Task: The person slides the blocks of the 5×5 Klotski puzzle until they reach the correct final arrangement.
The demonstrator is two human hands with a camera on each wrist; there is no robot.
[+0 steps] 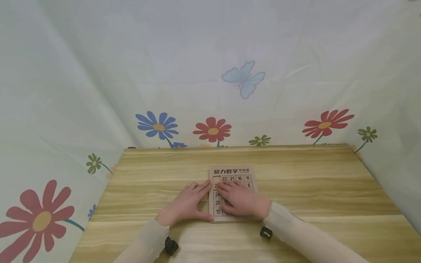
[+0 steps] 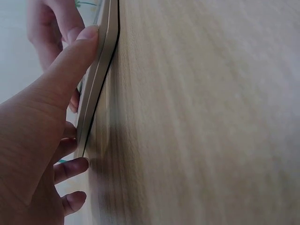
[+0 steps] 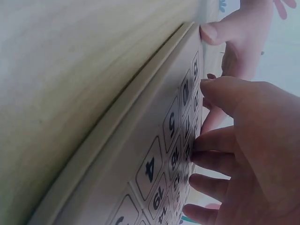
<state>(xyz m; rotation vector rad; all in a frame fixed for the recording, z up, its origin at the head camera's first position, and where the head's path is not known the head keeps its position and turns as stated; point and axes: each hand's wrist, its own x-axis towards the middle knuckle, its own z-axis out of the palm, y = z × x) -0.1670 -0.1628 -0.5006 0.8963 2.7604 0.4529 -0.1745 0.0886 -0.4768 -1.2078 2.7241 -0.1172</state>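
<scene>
A number sliding puzzle lies flat on the table, with numbered square tiles and dark Chinese characters along its top. An empty slot shows at its upper left corner, left of the tile marked 22. My left hand rests along the puzzle's left side, thumb on the lower left corner and extended fingers by the edge. Over the tiles lies my right hand, its fingertips touching the left columns and covering many numbers. In the right wrist view, the tile marked 4 is among those uncovered.
The puzzle sits near the middle of a wood-grain table. A pale cloth backdrop with printed flowers and a butterfly stands behind the table and along both sides. A dark wrist device is on the left sleeve, another on the right.
</scene>
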